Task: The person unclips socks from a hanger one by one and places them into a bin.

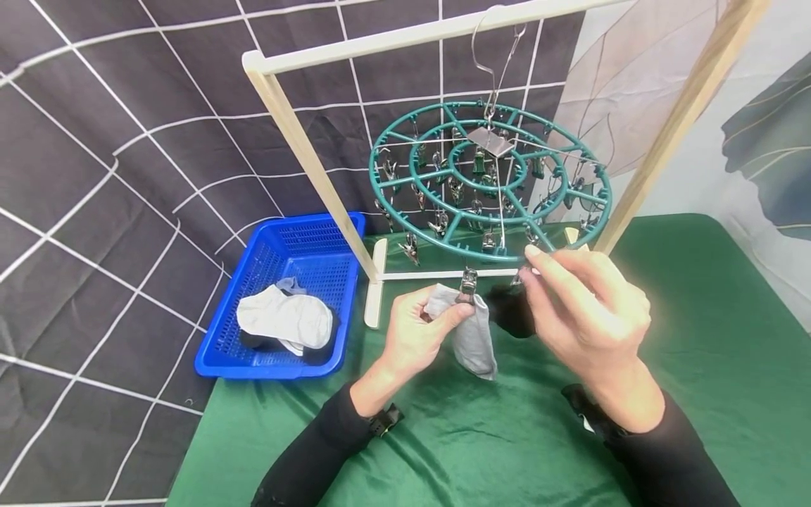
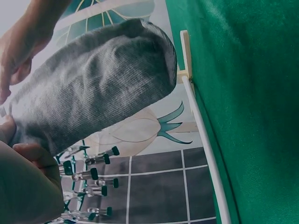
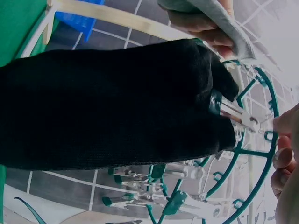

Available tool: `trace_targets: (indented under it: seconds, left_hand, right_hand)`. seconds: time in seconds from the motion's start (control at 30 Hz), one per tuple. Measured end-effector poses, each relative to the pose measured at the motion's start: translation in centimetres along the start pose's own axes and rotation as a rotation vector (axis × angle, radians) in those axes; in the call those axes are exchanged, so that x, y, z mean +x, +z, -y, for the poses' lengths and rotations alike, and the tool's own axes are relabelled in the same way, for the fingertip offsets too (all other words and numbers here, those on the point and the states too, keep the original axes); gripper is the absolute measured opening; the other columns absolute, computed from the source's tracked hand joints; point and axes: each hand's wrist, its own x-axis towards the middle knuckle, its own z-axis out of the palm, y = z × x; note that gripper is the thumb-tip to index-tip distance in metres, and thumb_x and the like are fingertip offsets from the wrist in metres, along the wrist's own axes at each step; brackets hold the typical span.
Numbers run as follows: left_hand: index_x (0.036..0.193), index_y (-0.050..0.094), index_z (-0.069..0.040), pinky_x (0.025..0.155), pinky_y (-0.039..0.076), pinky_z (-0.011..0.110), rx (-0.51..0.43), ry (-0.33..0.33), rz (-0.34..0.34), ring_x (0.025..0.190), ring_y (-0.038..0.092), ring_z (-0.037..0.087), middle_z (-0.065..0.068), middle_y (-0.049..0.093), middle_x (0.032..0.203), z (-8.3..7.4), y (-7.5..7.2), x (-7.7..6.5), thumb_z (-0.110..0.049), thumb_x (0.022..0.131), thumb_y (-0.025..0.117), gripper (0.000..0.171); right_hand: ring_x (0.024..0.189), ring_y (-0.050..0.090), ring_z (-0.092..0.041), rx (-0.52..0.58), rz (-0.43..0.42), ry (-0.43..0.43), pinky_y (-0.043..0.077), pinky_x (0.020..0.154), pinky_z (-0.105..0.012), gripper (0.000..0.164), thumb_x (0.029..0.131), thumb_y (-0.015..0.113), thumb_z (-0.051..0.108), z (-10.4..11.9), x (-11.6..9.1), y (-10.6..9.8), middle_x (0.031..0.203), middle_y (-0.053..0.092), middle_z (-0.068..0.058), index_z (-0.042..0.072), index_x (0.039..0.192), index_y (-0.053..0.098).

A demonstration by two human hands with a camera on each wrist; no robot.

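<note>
My left hand [image 1: 415, 331] grips a grey sock [image 1: 475, 345] near its upper edge, thumb in front. A metal clip [image 1: 468, 282] reaches down onto that edge, beside the thumb. In the left wrist view the grey sock [image 2: 103, 88] stretches out from the fingers. My right hand [image 1: 589, 306] pinches the near rim of the round teal drying hanger [image 1: 437, 243], with thumb and forefinger. A black sock [image 3: 107, 107] hangs from another clip [image 3: 236, 112] close to those fingers; in the head view the right hand partly hides it.
Several more clips [image 1: 410, 248] dangle under the hanger, which hangs by a metal hook from a wooden frame [image 1: 317, 165]. To the left, a blue basket [image 1: 212, 352] holds white and dark socks [image 1: 285, 317]. Green cloth [image 1: 716, 317] covers the table.
</note>
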Motion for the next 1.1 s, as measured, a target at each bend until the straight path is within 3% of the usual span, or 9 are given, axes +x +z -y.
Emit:
trace_targets:
  seconds: [0.1, 0.17, 0.3, 0.4, 0.6, 0.73, 0.87, 1.1]
  left_hand:
    - [0.096, 0.074, -0.004, 0.044, 0.044, 0.022, 0.017, 0.005, -0.008, 0.055, 0.054, 0.011, 0.015, 0.074, 0.083, -0.2, 0.0, 0.0, -0.014, 0.08, 0.075, 0.019]
    - [0.096, 0.074, -0.003, 0.045, 0.046, 0.022, 0.027, 0.009, -0.005, 0.056, 0.055, 0.01, 0.015, 0.074, 0.083, -0.6, 0.1, 0.1, -0.012, 0.081, 0.075, 0.018]
    - [0.093, 0.072, 0.003, 0.048, 0.051, 0.024, 0.057, 0.019, -0.001, 0.06, 0.059, 0.009, 0.02, 0.073, 0.079, -2.0, 0.3, 0.1, -0.002, 0.08, 0.073, 0.014]
    - [0.092, 0.071, 0.007, 0.05, 0.053, 0.026, 0.069, 0.03, 0.004, 0.064, 0.061, 0.009, 0.023, 0.072, 0.077, -2.7, 0.5, 0.1, 0.004, 0.079, 0.072, 0.013]
    - [0.093, 0.072, 0.002, 0.049, 0.054, 0.028, 0.055, 0.043, 0.023, 0.063, 0.061, 0.009, 0.019, 0.073, 0.078, -0.9, 0.7, -0.1, -0.002, 0.078, 0.075, 0.016]
    - [0.092, 0.073, -0.002, 0.049, 0.054, 0.027, 0.062, 0.057, 0.036, 0.063, 0.063, 0.01, 0.014, 0.074, 0.077, 0.2, 0.7, -0.2, -0.011, 0.078, 0.076, 0.016]
    - [0.088, 0.075, -0.002, 0.051, 0.057, 0.028, 0.075, 0.036, 0.054, 0.064, 0.067, 0.01, 0.013, 0.075, 0.076, 0.1, 0.7, -0.3, -0.014, 0.077, 0.078, 0.017]
    - [0.084, 0.076, -0.005, 0.047, 0.057, 0.027, 0.092, -0.082, 0.077, 0.058, 0.068, 0.009, 0.011, 0.075, 0.072, -0.9, 0.2, -0.9, -0.02, 0.077, 0.079, 0.017]
  right_hand:
    - [0.046, 0.051, -0.029, 0.028, 0.034, 0.018, 0.04, 0.045, -0.04, 0.022, 0.075, 0.077, 0.022, 0.8, -0.2, 0.1, 0.056, 0.064, -0.016, 0.0, 0.072, 0.077]
    - [0.046, 0.05, -0.024, 0.047, 0.153, 0.058, 0.037, 0.044, -0.037, 0.027, 0.076, 0.077, 0.026, 1.2, -0.5, 0.0, 0.059, 0.065, -0.014, -0.001, 0.072, 0.075]
    - [0.049, 0.047, -0.014, 0.056, 0.471, 0.177, 0.038, 0.044, -0.031, 0.029, 0.073, 0.079, 0.023, 1.5, -1.6, -0.1, 0.072, 0.066, -0.01, -0.002, 0.087, 0.074]
    - [0.049, 0.045, -0.009, 0.073, 0.567, 0.272, 0.038, 0.043, -0.025, 0.031, 0.069, 0.082, 0.016, 1.3, -2.6, 0.2, 0.079, 0.066, -0.009, -0.001, 0.092, 0.073]
    - [0.048, 0.041, -0.009, 0.203, 0.515, 0.431, 0.032, 0.043, -0.018, 0.02, 0.068, 0.08, 0.001, 1.1, -2.8, 0.7, 0.077, 0.065, -0.007, -0.002, 0.087, 0.073]
    - [0.05, 0.04, -0.009, 0.349, 0.45, 0.492, 0.03, 0.042, -0.02, 0.017, 0.065, 0.078, -0.011, 1.5, -2.1, 0.9, 0.07, 0.061, -0.009, -0.006, 0.079, 0.071]
    - [0.054, 0.041, -0.009, 0.444, 0.39, 0.504, 0.03, 0.045, -0.021, 0.017, 0.063, 0.077, -0.014, 1.4, -2.5, 1.0, 0.064, 0.058, -0.007, -0.004, 0.075, 0.071]
    - [0.062, 0.054, -0.011, 0.487, 0.3, 0.469, 0.038, 0.049, -0.017, 0.013, 0.064, 0.077, -0.013, 1.1, -3.6, 1.2, 0.068, 0.068, -0.017, -0.008, 0.075, 0.073]
